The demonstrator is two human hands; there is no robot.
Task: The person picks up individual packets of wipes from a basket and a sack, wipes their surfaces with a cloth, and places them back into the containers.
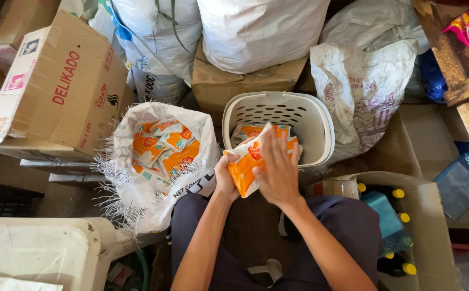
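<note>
left hand [226, 178]: curled around the lower left edge of an orange-and-white plastic packet [248, 164], thumb on top, clamped on it.
right hand [277, 170]: fingers spread flat over the right side of the same packet, pressing it from above; both hands together on the one packet.
packet position: held in the air just over the near rim of a cream perforated plastic laundry basket [320, 124], above the person's lap; tilted, one corner up toward the basket.
basket contents: a few more orange-and-white packets [250, 131] lie on its bottom, against the near wall.
basket place: on the floor straight ahead of the knees, its back wall touching a brown cardboard box [229, 86].
open sack: white woven plastic sack [153, 207] just left of the basket, mouth rolled down with frayed edges, full of loose packets of the same kind [161, 148].
left side: large tilted cardboard box with red print [56, 91] behind the sack; white flat-topped container [35, 250] at the lower left corner of the view.
back: several full white sacks [256, 27] piled on and behind the brown box; a crumpled white printed bag [361, 91] right of the basket.
right side: open cardboard carton [434, 215] beside the right knee, holding bottles with yellow caps [401, 218].
clothing: dark trousers [347, 221], person seated, forearms bare.
</note>
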